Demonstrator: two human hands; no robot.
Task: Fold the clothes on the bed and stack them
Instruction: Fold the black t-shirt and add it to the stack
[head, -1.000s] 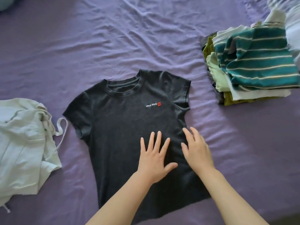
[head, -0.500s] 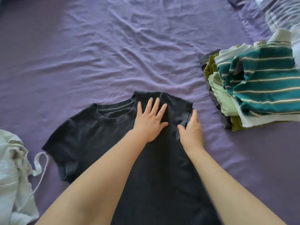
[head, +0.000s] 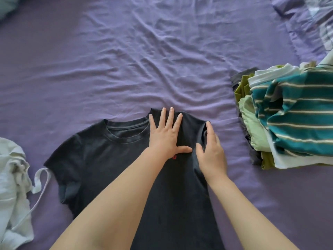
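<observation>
Smoothing stage, by the look of it, with the fold proper not yet made: best done pressing flat and even out toward the seam, keeping the shoulder line straight so the crease runs parallel to the side of the body and nothing bunches underneath. Left hand (head: 166, 136) spread wide, fingers straight, palm down on the dark T-shirt (head: 100, 159) just to the right of its collar, fingertips reaching the top shoulder edge. Right hand (head: 211, 156) flat too, fingers straight and close together, lying along the shirt's right shoulder beside the sleeve, thumb pointing in toward the left thumb; nothing gripped by either. A speck of red logo peeking out just below the left palm. Shirt face up on the purple bed (head: 126, 60), body running back under both forearms, other sleeve well out to the left of the left hand. Folded stack (head: 288, 120), striped teal piece on top, to the right of the right hand, apart from it. Pale crumpled garment (head: 12, 186), unfolded and waiting, far out to the left.
</observation>
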